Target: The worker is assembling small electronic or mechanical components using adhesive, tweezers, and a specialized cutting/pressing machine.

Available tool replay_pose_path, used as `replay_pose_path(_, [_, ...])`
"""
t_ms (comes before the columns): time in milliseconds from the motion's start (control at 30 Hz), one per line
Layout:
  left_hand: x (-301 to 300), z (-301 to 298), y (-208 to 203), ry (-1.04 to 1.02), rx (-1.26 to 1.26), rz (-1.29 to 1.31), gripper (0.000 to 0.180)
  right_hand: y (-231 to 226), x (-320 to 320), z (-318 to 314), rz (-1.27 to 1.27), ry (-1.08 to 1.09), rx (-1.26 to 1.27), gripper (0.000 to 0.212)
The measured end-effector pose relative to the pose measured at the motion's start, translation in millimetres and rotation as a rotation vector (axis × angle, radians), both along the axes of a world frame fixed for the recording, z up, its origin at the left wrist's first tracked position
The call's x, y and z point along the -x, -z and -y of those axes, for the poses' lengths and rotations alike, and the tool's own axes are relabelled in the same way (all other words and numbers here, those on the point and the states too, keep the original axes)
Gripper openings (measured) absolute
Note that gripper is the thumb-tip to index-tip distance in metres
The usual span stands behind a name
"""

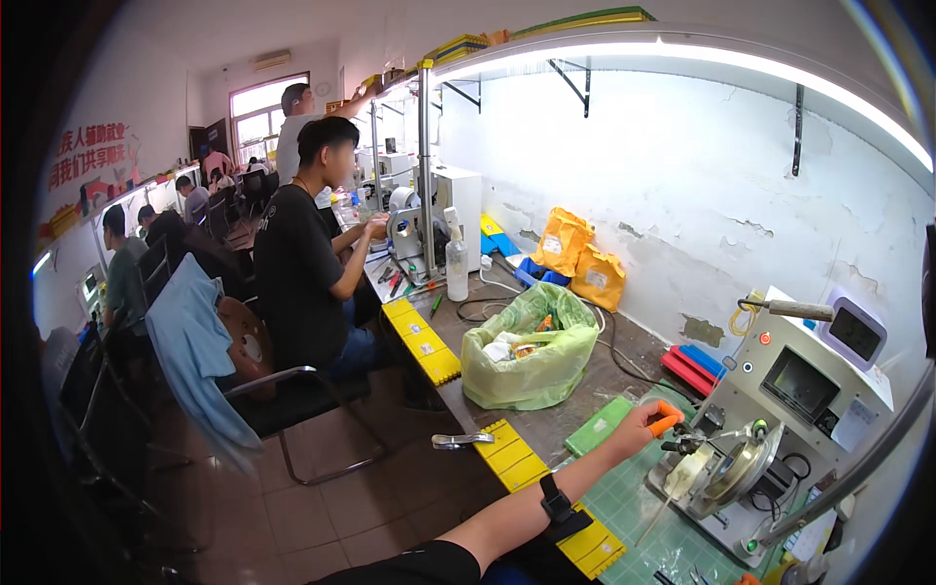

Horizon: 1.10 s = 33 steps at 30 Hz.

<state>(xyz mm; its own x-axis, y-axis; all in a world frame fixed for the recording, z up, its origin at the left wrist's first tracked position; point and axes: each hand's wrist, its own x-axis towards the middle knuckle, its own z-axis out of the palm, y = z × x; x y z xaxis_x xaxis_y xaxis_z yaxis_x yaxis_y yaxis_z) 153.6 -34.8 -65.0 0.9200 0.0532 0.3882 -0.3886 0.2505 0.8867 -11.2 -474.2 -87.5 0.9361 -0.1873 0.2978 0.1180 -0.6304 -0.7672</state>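
My left arm, with a black band at the wrist, reaches across the bench from the lower edge. My left hand (648, 426) is closed, orange covers on its fingertips, at the left side of a bench machine (770, 390). Its fingers pinch together beside the machine's small black fittings; what they hold, if anything, is too small to make out. The machine has a screen, a red button and a round, shiny reel (736, 473) on its front. At the lower edge only a bit of orange fingertip cover shows, seemingly my right hand (748, 579); the rest is out of the picture.
A green cutting mat (673, 546) lies under the machine. Left of it are a green pad (600, 426), a bag-lined bin (526, 356) with scraps, yellow edge strips (512, 455) and a metal clamp (462, 441). A co-worker (312, 244) sits farther along the bench.
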Motion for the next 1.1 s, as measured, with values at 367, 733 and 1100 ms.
replay_pose_path(367, [-0.8,-0.6,0.5,0.019,0.008,0.029,0.016,-2.1,3.1,-6.6,-0.008,0.031,-0.030,0.030])
replay_pose_path(733, [-1.0,-1.8,1.5,0.021,0.016,0.010,0.017,-3.6,2.4,-7.1,0.018,0.006,-0.098,0.028])
replay_pose_path(1100, [-2.4,3.9,-3.9,0.041,-0.014,-0.015,0.018,-49.0,23.9,-10.0,0.322,-0.160,-0.296,0.044])
